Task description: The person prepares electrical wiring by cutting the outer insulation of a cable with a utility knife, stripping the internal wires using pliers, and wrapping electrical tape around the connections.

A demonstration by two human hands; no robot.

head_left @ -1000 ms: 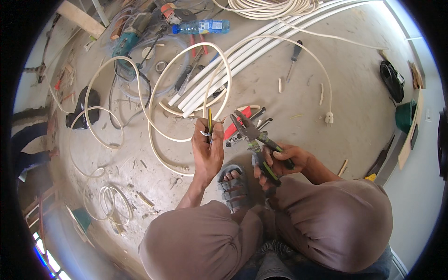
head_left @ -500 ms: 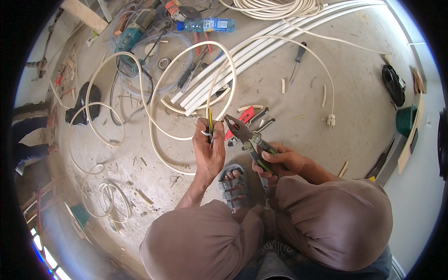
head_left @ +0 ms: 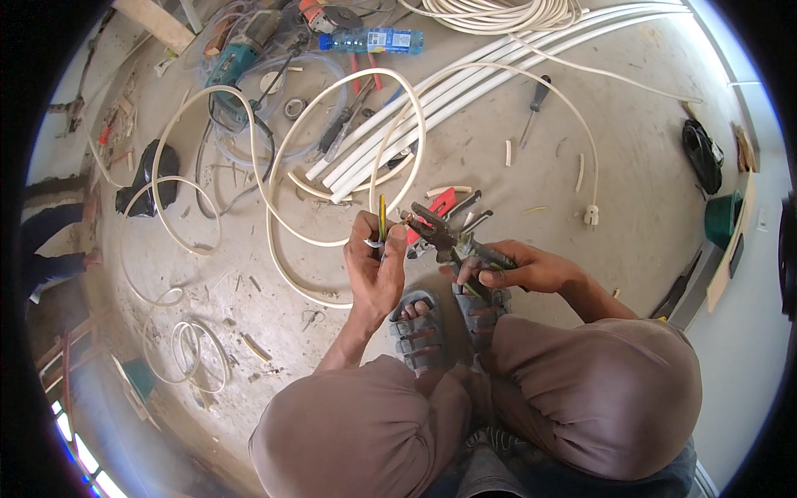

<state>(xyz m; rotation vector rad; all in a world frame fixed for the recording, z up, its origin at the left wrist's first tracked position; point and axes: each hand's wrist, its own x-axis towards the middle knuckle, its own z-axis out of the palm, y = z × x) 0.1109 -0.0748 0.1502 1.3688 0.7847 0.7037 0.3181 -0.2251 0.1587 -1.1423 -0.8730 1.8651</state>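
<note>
Squatting low, knees and grey sandals (head_left: 423, 328) at the bottom of the view. Left hand (head_left: 375, 261) up front, fingers (head_left: 388, 247) pinched on the end of a cream cable (head_left: 278, 249), yellow-green wire (head_left: 382, 217) poking straight up out of the grip. Right hand (head_left: 519, 267) just beside it, fingers wrapped tight round the pliers (head_left: 444, 236), nose pointing at that wire end. Cable looping away over the dusty concrete floor (head_left: 631, 183). Farther back: white conduit pipes (head_left: 465, 83), screwdriver (head_left: 535, 100), blue water bottle (head_left: 374, 40).
</note>
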